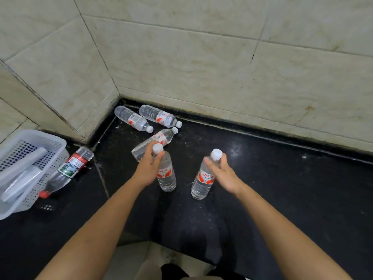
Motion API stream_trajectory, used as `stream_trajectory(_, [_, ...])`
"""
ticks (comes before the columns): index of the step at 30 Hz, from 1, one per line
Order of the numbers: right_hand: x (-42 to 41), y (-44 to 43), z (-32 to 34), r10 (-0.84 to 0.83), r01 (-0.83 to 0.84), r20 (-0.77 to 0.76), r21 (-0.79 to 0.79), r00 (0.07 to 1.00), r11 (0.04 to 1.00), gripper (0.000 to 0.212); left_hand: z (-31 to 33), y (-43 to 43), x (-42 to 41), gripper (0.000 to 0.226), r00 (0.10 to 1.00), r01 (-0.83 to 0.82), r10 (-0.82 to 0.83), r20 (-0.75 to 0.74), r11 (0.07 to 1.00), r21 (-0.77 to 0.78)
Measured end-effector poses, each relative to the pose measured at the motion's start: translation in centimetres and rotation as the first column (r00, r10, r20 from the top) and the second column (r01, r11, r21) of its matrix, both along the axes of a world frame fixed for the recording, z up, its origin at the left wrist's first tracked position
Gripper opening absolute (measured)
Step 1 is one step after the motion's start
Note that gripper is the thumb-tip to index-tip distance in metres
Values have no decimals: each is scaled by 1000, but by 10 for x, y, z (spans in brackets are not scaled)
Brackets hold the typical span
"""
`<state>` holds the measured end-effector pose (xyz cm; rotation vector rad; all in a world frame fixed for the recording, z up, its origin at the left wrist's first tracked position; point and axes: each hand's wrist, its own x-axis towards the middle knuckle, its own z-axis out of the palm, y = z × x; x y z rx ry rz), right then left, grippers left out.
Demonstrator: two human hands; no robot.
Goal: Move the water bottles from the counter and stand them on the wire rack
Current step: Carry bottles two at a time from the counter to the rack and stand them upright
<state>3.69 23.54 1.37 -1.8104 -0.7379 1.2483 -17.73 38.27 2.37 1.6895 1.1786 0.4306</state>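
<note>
L hand (148, 168) tight round left btl (167, 179), R hand (222, 172) round right btl (201, 185) (both upright)

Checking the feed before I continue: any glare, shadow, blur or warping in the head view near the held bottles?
Head view: wide-angle warp bends the wall tile seams; speckled glare on the black counter, soft shadow near its front edge; left hand, right hand, left-held bottle and right-held bottle slightly soft.
</note>
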Motion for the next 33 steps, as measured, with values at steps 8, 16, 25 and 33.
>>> stream_trajectory(8, [-38,0,-31,-20,-8,307,91,952,996,71,-29,-18,-11,49,991,131,-131,-14,991,-22])
stream_trajectory(16, [-40,-11,-40,-265,252,199,91,944,963,52,-51,-11,-12,75,988,153,-154,10,986,70])
stream_trajectory(25, [-34,-67,4,-410,395,267,110,872,912,71,-15,0,31,63,970,178,-195,143,976,127])
stream_trajectory(33, [-9,-139,117,-709,555,233,480,666,679,51,105,-73,104,63,801,364,-419,428,908,208])
